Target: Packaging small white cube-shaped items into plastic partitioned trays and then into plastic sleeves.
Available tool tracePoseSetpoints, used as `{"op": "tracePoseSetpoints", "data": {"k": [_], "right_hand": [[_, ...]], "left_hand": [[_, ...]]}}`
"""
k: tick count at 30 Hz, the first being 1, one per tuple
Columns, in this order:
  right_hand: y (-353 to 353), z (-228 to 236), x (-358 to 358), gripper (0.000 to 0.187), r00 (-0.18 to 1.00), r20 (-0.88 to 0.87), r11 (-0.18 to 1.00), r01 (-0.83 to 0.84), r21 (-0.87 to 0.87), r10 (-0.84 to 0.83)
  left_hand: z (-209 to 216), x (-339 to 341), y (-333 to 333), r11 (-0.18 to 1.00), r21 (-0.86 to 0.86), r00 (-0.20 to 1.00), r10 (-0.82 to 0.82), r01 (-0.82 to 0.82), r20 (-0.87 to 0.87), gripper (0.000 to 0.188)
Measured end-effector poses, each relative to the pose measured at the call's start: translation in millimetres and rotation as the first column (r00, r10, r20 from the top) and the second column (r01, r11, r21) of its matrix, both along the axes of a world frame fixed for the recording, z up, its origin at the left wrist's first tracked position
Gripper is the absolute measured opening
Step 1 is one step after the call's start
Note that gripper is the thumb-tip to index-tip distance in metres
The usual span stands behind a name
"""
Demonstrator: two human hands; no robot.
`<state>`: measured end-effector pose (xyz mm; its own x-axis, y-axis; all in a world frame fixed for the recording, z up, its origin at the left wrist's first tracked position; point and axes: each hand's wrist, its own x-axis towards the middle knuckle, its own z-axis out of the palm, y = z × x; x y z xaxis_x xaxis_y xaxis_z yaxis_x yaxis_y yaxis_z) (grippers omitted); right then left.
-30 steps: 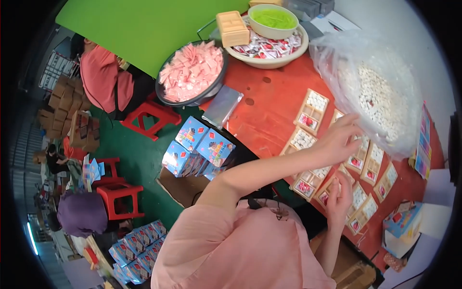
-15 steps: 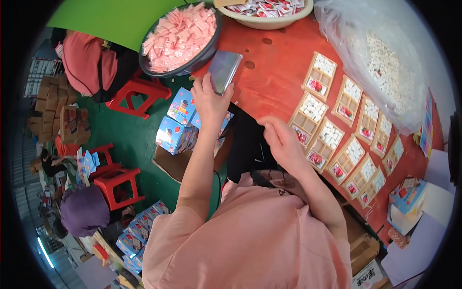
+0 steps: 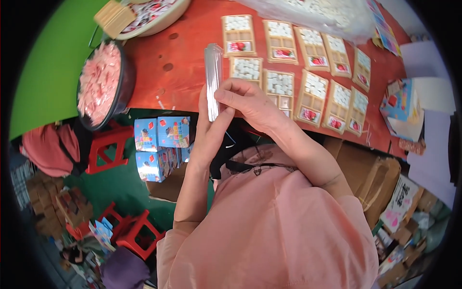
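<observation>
A stack of shiny clear plastic film (image 3: 212,72) stands on edge in my left hand (image 3: 208,137), whose fingers and thumb grip its lower end. My right hand (image 3: 248,103) is closed at the stack's right edge, with its thumb and fingertips pinching there. Just to the right on the red table (image 3: 149,62) lie two rows of small wooden trays (image 3: 279,54). Their compartments hold white cubes and small red-and-white packets. My right hand covers part of the nearest tray (image 3: 246,69) in the front row.
A dark basin of pink packets (image 3: 99,89) sits left; a cream basin (image 3: 168,21) of red-and-white packets is at the back. A plastic bag of white cubes (image 3: 332,17) lies far right. Blue printed boxes (image 3: 173,131) and red stools (image 3: 108,149) stand below left.
My view has swung right. My left hand has turned the stack from lying flat to standing on edge and brought it over the table. My right hand has come to the stack's edge.
</observation>
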<state>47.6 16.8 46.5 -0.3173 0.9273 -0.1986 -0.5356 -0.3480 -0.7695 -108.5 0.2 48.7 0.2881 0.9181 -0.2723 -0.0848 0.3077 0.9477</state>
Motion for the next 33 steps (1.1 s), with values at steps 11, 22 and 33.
{"op": "tracePoseSetpoints", "data": {"k": [11,22,33], "right_hand": [[-60,8,83,0.017,0.977,-0.051,0.975,0.201,-0.092,-0.206],[-105,42,120,0.013,0.861,0.249,0.886,0.464,-0.021,-0.445],[-176,28,203,0.006,0.747,-0.082,0.749,0.662,0.017,-0.659]], "left_hand": [[6,63,-9,0.867,0.137,0.854,-0.497,0.48,0.151,0.092],[0,127,-27,0.861,0.021,0.833,-0.498,0.509,0.242,0.085],[27,213,-43,0.85,-0.168,0.804,-0.382,0.5,0.456,0.077]]}}
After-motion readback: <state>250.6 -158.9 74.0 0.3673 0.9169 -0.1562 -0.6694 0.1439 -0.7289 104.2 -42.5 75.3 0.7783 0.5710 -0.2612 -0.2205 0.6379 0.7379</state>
